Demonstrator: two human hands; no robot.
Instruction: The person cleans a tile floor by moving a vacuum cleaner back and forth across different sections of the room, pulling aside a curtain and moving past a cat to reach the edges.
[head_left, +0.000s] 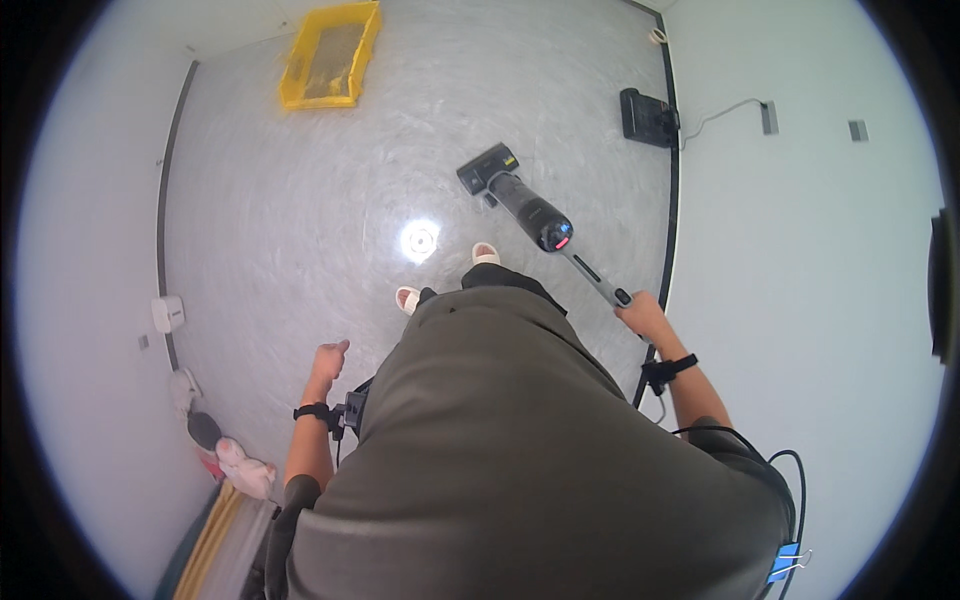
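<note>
My right hand (641, 315) grips the grey handle of an upright floor washer (534, 214). The machine slants up and to the left from my hand, and its dark roller head (488, 169) rests on the grey floor (300, 195). Blue and red lights glow on top of its body. At my left side hangs my left hand (328, 361), holding nothing that I can see, its fingers curled and the thumb side showing. Both wrists wear black straps with small mounted devices.
A yellow litter tray (287, 84) stands at the far left. By the right wall sits a black charging dock (646, 118) with a cable to an outlet (769, 118). A white box (168, 313) and plush toys (246, 469) line the left wall. My sandalled feet (485, 253) are ahead.
</note>
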